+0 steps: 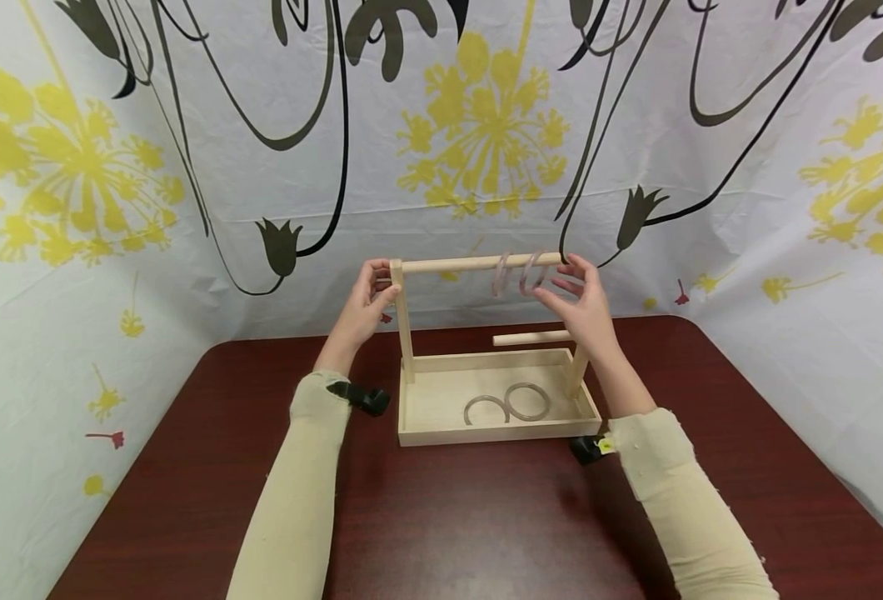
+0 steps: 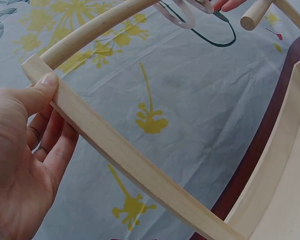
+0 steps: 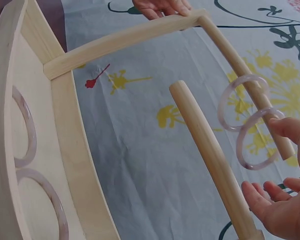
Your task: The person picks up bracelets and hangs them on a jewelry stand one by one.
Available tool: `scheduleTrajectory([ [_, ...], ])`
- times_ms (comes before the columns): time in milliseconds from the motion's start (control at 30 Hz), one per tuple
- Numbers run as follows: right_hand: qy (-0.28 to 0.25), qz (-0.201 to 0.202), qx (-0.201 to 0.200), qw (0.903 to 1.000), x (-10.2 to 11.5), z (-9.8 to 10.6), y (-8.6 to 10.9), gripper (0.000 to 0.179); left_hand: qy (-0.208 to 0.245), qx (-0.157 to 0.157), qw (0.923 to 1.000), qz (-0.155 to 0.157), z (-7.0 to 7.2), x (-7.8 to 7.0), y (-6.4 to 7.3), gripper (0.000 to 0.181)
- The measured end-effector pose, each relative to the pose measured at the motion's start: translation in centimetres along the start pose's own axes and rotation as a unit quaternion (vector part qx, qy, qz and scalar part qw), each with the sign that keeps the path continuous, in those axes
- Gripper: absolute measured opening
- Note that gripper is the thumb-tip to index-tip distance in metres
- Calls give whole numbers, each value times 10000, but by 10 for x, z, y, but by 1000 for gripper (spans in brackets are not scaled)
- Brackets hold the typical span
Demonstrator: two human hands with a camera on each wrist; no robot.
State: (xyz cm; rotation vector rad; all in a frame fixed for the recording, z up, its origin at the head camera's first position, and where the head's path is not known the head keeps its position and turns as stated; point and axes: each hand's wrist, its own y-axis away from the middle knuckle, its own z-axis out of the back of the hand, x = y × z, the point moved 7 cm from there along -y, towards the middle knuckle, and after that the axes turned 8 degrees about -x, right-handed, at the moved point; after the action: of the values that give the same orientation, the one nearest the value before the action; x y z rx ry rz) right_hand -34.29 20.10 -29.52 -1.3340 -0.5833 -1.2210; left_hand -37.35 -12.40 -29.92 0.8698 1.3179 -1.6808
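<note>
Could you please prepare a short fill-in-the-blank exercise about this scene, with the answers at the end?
1. Exactly ____ rings hang on the upper rod.
2. The number of rings on the lower rod is ____.
3. The tray and upper rod together hold ____ rings.
4. The ____ hand pinches the tall post.

two; zero; four; left

We've two pale round bangles [image 3: 239,144] on upper beige wooden rod [image 1: 452,264], two more bangles [image 1: 529,385] in beige rectangular wooden tray [image 1: 497,433].
</note>
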Motion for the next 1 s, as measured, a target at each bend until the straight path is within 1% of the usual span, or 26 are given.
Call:
scheduleTrajectory([
  [167,113,47,31,9999,1,8,0,82,-28,-39,10000,-60,1,4,-3,43],
  [367,280,61,152,9995,0,16,2,80,-108,-67,9999,-93,1,2,-3,41],
  [600,634,123,290,9975,-6,25,5,68,-126,-89,9998,-120,2,2,-2,41],
  [767,629,202,389,9971,-10,30,7,60,-100,-110,9999,-85,2,2,-2,41],
  [900,655,273,589,9957,-14,34,11,56,-52,-88,9999,-53,1,1,-1,42],
  [1000,781,375,738,9935,-18,38,13,51,-27,-60,10000,0,1,2,-1,43],
])
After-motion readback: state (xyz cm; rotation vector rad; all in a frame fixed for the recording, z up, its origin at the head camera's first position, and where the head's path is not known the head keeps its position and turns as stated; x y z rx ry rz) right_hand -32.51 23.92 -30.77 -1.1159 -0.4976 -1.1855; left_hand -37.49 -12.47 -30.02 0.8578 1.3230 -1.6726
